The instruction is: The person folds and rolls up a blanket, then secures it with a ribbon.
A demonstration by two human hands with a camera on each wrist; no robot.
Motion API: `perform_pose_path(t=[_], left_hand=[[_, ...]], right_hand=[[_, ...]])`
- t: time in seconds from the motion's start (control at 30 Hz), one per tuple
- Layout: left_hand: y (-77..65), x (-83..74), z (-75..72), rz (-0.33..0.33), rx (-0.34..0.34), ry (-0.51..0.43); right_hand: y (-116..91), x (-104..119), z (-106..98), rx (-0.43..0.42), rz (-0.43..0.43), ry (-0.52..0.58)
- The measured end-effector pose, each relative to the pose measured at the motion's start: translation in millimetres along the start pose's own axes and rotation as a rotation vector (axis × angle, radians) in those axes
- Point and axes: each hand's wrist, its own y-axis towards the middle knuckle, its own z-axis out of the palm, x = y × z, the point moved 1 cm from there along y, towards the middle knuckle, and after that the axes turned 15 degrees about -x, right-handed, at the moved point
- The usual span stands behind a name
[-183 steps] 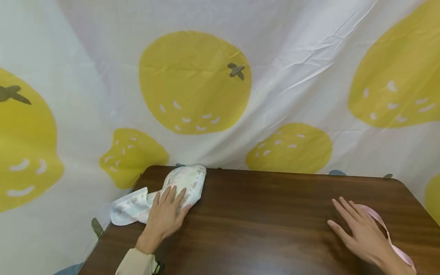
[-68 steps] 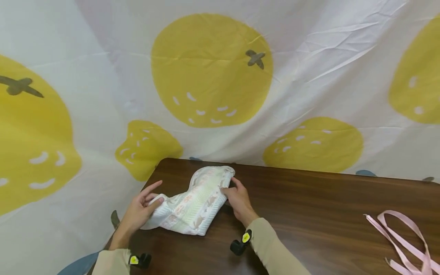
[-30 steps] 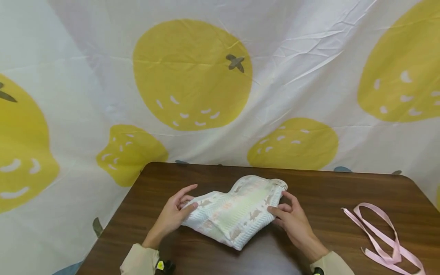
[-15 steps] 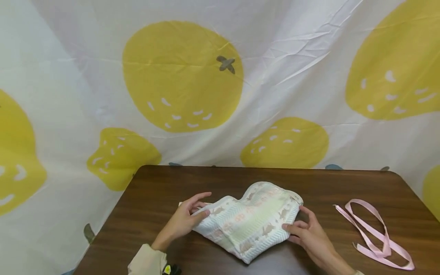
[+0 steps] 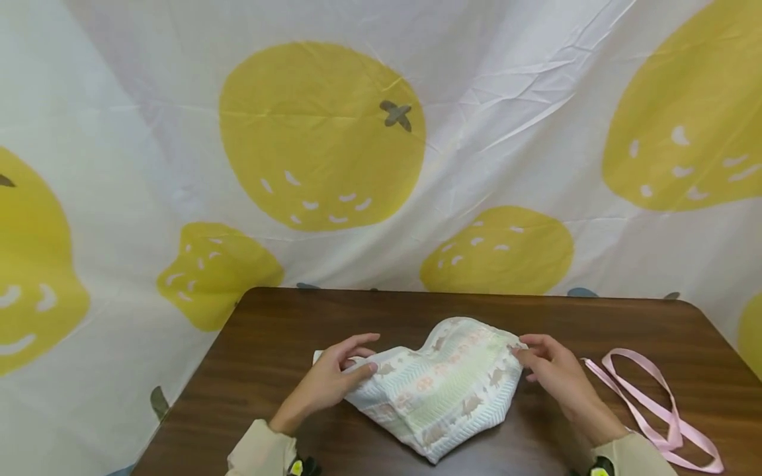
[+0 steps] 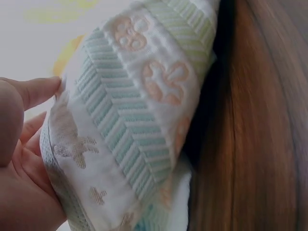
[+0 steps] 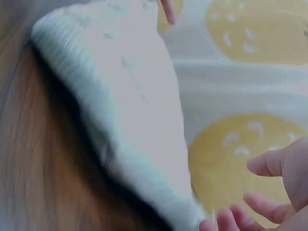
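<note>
A white gauze cloth [image 5: 446, 383] with rabbit prints, orange shapes and green and blue zigzag bands lies across the front middle of the table in the head view. Its outline has a rounded lobe at the top and a pointed corner at the front. My left hand [image 5: 327, 380] holds its left edge, thumb on top and fingers behind; the left wrist view shows the thumb [image 6: 43, 91] at that edge. At the upper right corner is my right hand [image 5: 559, 373]. In the right wrist view its thumb [image 7: 269, 163] stands apart from the fingers, whose tips reach the cloth's edge.
A looped pink ribbon [image 5: 667, 423] lies on the brown wooden table [image 5: 286, 324], right of my right hand. Behind the table hangs a white curtain [image 5: 500, 132] printed with yellow fruit. A wrist camera [image 5: 306, 466] sits at my left cuff.
The cloth came from the back left to the front middle, drawn by both hands. Since half a second ago my right hand has shifted up along its right edge to the upper corner.
</note>
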Motion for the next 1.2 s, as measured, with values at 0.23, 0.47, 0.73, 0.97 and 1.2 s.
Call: perform_pose_path(t=[0.23, 0.47, 0.73, 0.97, 1.2], left_hand=[[-4.3, -14.3, 9.7, 0.041, -0.001, -0.035], [-9.9, -29.6, 32.0, 0.073, 0.086, -0.147], [-18.2, -37.3, 61.9, 0.091, 0.109, -0.213], [-20.9, -40.5, 61.9, 0.068, 0.198, -0.231], [-8.1, -26.9, 34.5, -0.090, 0.284, -0.194]], right_hand=[[-20, 40, 32, 0.203, -0.043, 0.207], [-35, 71, 62, 0.308, -0.020, 0.191], [-39, 81, 79, 0.265, -0.008, 0.019], [-41, 76, 76, 0.288, -0.104, 0.004], [-55, 73, 56, 0.211, -0.133, 0.023]])
